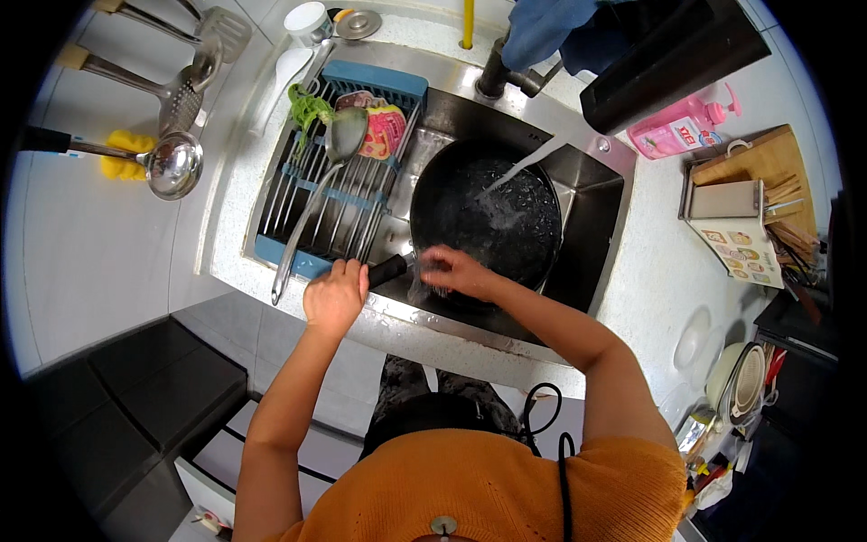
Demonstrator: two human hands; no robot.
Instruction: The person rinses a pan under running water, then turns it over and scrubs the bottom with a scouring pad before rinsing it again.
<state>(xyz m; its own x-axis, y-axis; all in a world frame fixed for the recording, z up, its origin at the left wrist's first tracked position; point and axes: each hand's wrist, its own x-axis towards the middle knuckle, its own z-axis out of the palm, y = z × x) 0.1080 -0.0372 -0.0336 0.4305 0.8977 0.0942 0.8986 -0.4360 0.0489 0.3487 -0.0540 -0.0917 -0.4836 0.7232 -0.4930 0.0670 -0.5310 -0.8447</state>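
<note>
Large round black pan (452, 194) in the sink, its washing seemingly midway

Nearest, the left hand (337, 294) has its fingers wrapped around the end of the straight black handle (388, 269), which reaches over the sink's near edge. Just beyond and to its right, the right hand (452, 269) is bent over the pan's near rim, where the handle joins; its fingers are curled, but whether they grip anything cannot be told. Water splashes beneath them.

The pan sits in the rectangular stainless-steel sink (591, 257), its bowl stretching away from the right fingers and its middle well apart from both hands. Farther off, a clear stream of water (528, 168) falls into the bowl, churning on the dark surface.

So wetting is done and rubbing or rinsing seems under way; draining apparently remains. How clean the pan is cannot be judged through the water.
</note>
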